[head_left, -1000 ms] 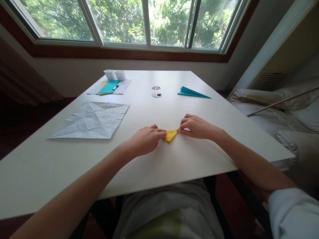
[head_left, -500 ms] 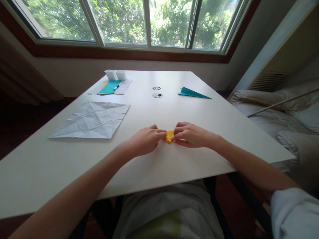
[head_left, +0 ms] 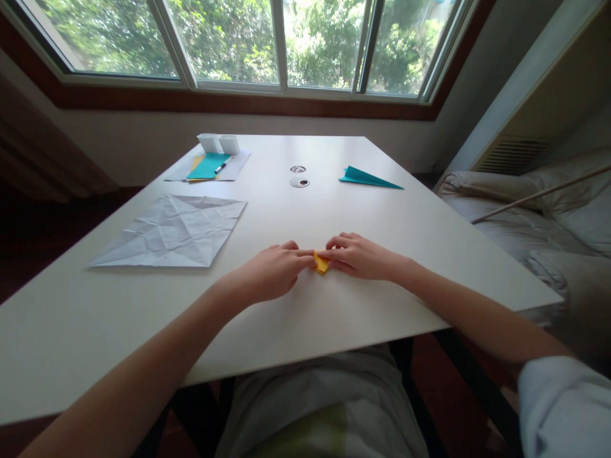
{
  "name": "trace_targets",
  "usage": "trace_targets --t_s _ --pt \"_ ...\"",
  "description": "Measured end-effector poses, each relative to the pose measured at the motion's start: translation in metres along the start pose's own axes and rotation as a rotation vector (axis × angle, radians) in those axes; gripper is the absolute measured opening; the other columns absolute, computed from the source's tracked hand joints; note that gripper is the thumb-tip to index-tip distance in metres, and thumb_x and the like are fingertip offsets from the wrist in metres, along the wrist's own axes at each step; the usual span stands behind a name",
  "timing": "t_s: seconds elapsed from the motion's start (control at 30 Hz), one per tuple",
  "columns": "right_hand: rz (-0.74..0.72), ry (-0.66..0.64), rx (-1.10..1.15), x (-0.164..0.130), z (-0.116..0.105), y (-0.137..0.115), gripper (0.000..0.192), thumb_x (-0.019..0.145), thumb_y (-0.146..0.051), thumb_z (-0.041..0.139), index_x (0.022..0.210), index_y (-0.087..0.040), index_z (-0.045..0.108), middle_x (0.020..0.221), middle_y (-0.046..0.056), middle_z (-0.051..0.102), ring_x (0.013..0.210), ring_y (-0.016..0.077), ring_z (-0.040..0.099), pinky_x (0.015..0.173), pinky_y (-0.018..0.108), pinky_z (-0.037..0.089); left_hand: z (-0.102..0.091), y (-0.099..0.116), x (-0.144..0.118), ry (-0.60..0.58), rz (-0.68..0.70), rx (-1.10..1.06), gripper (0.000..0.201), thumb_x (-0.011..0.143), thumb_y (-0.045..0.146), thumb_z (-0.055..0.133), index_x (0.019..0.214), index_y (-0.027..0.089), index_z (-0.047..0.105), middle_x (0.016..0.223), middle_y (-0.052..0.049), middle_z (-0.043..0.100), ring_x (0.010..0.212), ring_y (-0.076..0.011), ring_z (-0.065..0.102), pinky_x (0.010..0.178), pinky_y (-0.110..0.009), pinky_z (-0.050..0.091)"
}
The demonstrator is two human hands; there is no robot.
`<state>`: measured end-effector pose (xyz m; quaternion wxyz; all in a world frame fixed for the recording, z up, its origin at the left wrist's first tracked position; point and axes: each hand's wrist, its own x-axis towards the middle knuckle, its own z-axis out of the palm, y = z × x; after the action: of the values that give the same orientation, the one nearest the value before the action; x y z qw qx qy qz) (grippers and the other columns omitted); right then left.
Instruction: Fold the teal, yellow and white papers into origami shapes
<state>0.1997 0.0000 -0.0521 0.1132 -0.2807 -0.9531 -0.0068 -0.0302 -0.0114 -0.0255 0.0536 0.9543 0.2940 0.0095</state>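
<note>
A small folded piece of yellow paper (head_left: 321, 264) is between my hands, near the front of the white table (head_left: 267, 343). My left hand (head_left: 272, 270) grips its left edge with the fingertips. From the other side, my right hand (head_left: 358, 254) pinches the paper's upper right part, its fingers bent. The fingertips cover the paper's side edges, so its full shape is partly hidden.
A creased white paper sheet (head_left: 174, 232) lies to the left. Farther back are a teal folded paper plane (head_left: 367, 178), two round stickers or discs (head_left: 300, 182), and teal paper (head_left: 209, 166) with a pen (head_left: 223, 165) beside white paper boxes (head_left: 229, 144).
My right fingers have shifted left over the yellow paper, and less of its face shows; its upper right part now looks folded over. The whole view has moved slightly.
</note>
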Motion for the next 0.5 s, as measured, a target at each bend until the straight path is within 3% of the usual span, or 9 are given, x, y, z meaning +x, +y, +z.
trace_targets --t_s 0.3,0.5 --pt "0.025 -0.016 -0.03 0.001 -0.002 -0.002 0.031 0.092 -0.028 0.04 0.114 -0.022 0.06 0.101 0.011 0.061 0.085 0.0188 0.055 0.079 0.034 0.041 -0.008 0.016 -0.009 -0.045 -0.141 0.109 0.051 0.078 0.004 0.039 0.12 0.03 0.054 0.102 -0.005 0.065 0.079 -0.0183 0.06 0.07 -0.029 0.046" --pt "0.091 0.023 -0.016 0.004 0.001 -0.005 0.027 0.09 -0.032 0.045 0.106 -0.024 0.065 0.097 0.009 0.062 0.085 0.018 0.055 0.077 0.032 0.038 -0.008 0.02 -0.012 -0.062 -0.192 0.142 0.048 0.081 0.009 0.039 0.123 0.03 0.051 0.101 -0.006 0.064 0.08 -0.0192 0.06 0.068 -0.028 0.045"
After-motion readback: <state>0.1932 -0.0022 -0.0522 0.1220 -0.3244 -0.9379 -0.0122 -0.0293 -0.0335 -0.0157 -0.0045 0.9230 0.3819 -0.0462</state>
